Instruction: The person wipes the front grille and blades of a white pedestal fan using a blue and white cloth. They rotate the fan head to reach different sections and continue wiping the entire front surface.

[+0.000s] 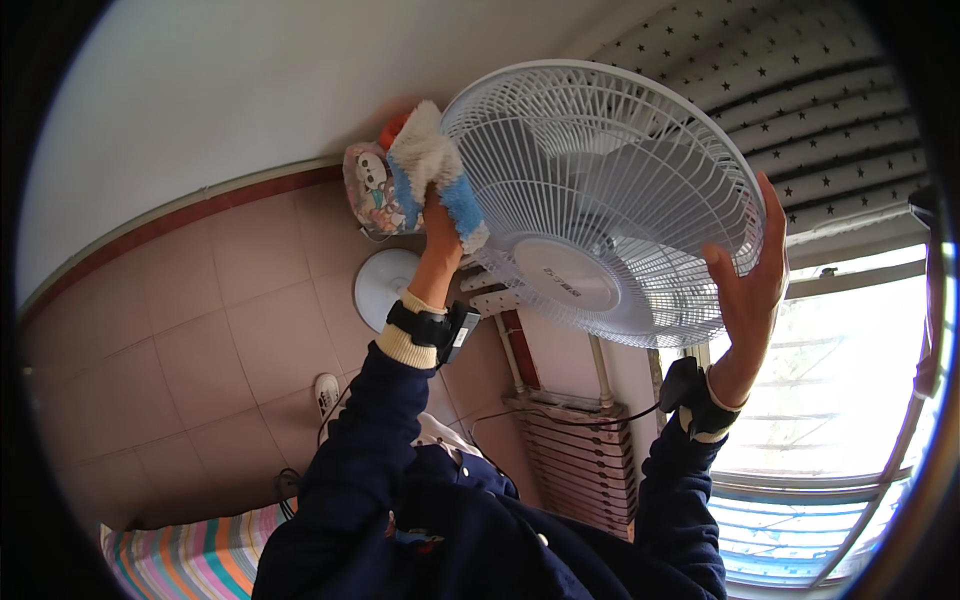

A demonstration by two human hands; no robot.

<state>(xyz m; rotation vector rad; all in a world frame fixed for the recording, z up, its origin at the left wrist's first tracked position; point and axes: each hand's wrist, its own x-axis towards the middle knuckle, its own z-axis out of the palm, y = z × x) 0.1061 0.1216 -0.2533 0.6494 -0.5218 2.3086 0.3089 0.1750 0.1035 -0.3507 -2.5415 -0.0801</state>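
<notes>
A white pedestal fan faces me with its round wire grille tilted. Grey blades show through the wires, and its centre cap bears writing. At the grille's left edge, my left hand holds a fluffy blue and white cloth against the rim. The cloth covers most of that hand's fingers. My right hand grips the opposite edge of the grille, thumb on the front side and fingers along the outer rim. Below, the fan's round white base stands on the floor.
A cartoon-printed bag lies by the wall behind the cloth. A pink radiator stands under the bright window. Star-patterned curtain hangs close behind the fan. Striped fabric is at lower left; a cable trails between my arms.
</notes>
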